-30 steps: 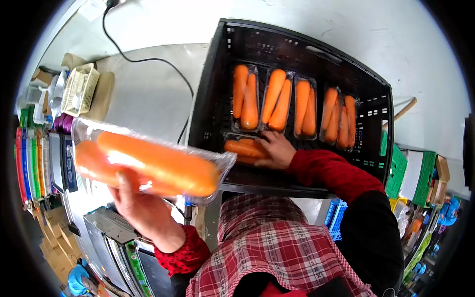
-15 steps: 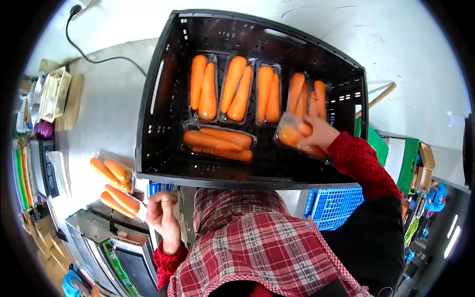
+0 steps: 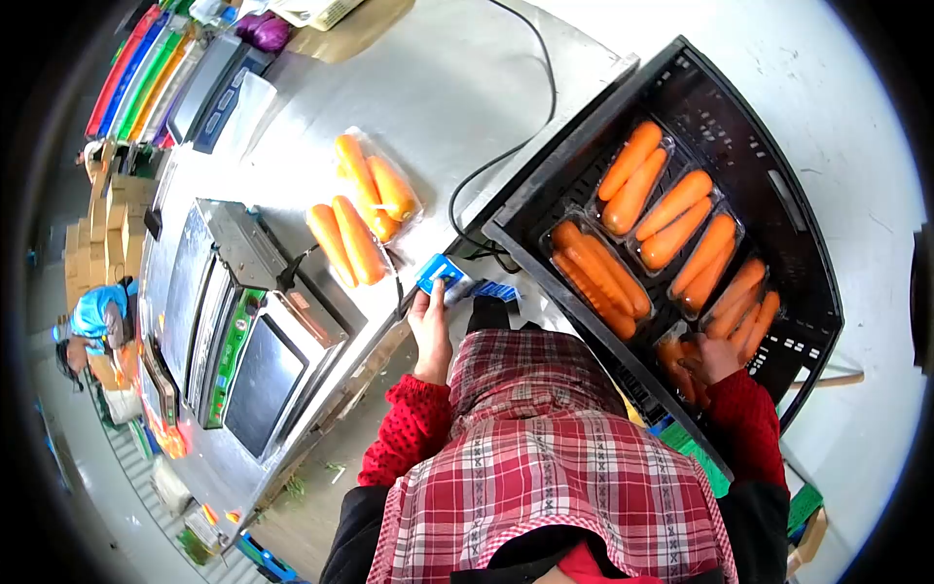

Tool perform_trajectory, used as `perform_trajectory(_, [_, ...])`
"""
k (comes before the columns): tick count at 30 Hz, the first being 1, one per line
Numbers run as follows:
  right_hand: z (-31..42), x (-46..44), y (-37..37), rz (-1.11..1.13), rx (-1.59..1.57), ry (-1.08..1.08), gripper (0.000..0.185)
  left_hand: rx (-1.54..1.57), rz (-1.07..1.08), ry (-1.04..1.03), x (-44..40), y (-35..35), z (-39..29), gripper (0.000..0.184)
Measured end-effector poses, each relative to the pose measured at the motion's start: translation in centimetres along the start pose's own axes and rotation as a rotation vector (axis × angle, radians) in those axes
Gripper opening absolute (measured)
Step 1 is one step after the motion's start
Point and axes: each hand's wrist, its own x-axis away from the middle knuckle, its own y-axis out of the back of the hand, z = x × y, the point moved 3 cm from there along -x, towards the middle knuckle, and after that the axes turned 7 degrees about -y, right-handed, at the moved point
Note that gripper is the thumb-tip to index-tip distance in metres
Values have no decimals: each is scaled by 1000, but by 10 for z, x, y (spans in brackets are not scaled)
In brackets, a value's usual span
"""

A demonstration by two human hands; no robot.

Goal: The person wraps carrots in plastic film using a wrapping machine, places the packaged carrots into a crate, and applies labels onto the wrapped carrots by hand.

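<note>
Right hand [image 3: 716, 358] on carrot pack [image 3: 673, 364] in crate [image 3: 741, 127].

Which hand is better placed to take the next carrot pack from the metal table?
Probably the left hand: it is by the edge of the metal table, nearer the carrot packs there, though its fingers are at a blue item. The right hand is inside the black crate, at another pack.

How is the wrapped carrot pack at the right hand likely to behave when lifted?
The carrot pack would probably lift as one fairly stiff unit, its thick carrots bundled together. The shiny clear film may feel slippery to the right hand. Wrapped together, the carrots seem unlikely to roll.
</note>
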Motion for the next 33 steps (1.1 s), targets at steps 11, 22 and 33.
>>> perform_trajectory(11, [271, 52, 155, -278, -710, 1010, 39, -495, 852, -824, 125, -65, -190, 20])
perform_trajectory(22, [239, 8, 247, -529, -805, 962, 16, -328, 831, -414, 136, -83, -154, 11])
perform_trajectory(33, [184, -115, 59, 124, -197, 743, 40, -128, 584, -378, 126, -56, -165, 21])
